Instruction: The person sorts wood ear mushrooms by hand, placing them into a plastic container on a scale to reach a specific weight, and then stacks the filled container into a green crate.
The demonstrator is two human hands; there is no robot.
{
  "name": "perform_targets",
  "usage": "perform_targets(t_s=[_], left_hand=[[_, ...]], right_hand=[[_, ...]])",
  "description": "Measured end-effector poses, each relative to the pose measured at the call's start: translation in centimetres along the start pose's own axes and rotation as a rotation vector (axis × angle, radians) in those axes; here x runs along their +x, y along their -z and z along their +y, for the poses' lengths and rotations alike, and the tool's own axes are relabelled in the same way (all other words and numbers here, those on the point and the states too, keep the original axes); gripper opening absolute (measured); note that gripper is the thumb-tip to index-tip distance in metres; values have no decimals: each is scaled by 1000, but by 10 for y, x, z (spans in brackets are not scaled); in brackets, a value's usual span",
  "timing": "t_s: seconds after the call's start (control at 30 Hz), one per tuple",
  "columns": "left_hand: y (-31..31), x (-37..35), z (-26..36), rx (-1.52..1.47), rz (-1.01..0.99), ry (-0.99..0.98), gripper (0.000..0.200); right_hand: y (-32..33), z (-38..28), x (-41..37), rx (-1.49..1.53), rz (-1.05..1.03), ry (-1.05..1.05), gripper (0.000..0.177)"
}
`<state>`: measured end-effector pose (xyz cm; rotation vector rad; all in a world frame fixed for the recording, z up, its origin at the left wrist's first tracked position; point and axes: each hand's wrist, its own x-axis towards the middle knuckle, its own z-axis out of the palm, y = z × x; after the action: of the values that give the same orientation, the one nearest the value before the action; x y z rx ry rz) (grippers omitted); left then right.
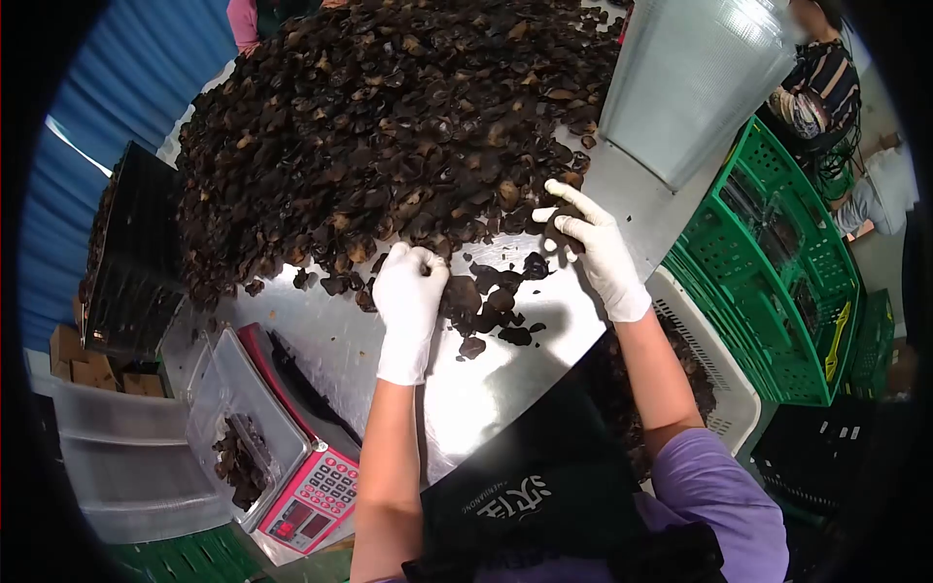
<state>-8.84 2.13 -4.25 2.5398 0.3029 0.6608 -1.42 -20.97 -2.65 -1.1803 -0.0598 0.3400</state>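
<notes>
A large heap of dried wood ear mushrooms [389,126], dark brown and curled, covers the far part of the metal table [466,408]. My left hand [410,291], in a white glove, is at the heap's near edge with its fingers curled in; whatever they pinch is hidden. To the right, my gloved right hand [598,243] has a dark wood ear mushroom [566,231] between thumb and fingers, with the index finger stretched out. Several loose wood ear pieces [494,303] lie on the metal between and below my hands.
At left sits a red scale [311,500] bearing a clear tub [209,428] with some mushrooms. A tall translucent bin [695,87] stands at right on the table. Beyond are green crates [777,282], a white basket [734,398] and a person [821,87]. Another person's pink sleeve [243,24] shows far left.
</notes>
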Motion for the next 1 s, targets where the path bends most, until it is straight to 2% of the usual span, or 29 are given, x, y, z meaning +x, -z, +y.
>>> perform_targets(t_s=[0.07,0.13,0.2,0.27,0.33,0.37,0.4,0.47,0.5,0.53,0.6,0.67,0.73,0.8,0.87,0.93,0.97,1.0], left_hand=[[5,-2,-1,-193,-31,156,9],[6,-4,-8,-524,5,157,10],[16,-2,-8,-1133,-113,491,11],[14,4,-25,-1719,-241,501,19],[27,11,-15,-2050,-266,709,22],[28,13,-18,-2082,-270,717,24],[27,18,-24,-2075,-270,705,24],[25,26,-37,-2019,-174,704,27],[27,34,-35,-1979,-144,685,27],[32,42,-21,-1775,-4,768,24],[24,60,-32,-1527,-93,636,24],[22,81,-9,-902,-79,498,23],[0,102,-12,-543,57,145,20],[-2,112,2,-57,49,134,26],[-16,123,-3,-4,54,285,23],[-28,126,-22,-46,79,282,20],[-33,125,-33,-85,98,285,18],[-33,124,-39,-176,119,277,11]], right_hand=[[4,-2,8,-167,5,51,37],[-8,1,19,-294,23,105,31],[-14,15,40,-708,124,442,31],[-24,13,54,-1212,217,476,34],[-28,18,69,-1419,87,366,30],[-28,21,69,-1380,93,399,27],[-28,23,65,-1341,101,433,25],[-27,14,48,-979,101,495,15],[-24,9,40,-670,32,347,14],[-19,3,33,-362,-34,197,13],[-5,-6,31,-38,-69,26,13],[7,-4,37,242,-212,44,29],[6,-5,44,355,-175,49,36],[7,-10,53,358,-224,47,37],[7,-12,62,362,-274,41,39],[1,-13,73,438,-268,46,41],[-5,-15,78,435,-218,27,28],[-5,-16,84,437,-222,27,28]])
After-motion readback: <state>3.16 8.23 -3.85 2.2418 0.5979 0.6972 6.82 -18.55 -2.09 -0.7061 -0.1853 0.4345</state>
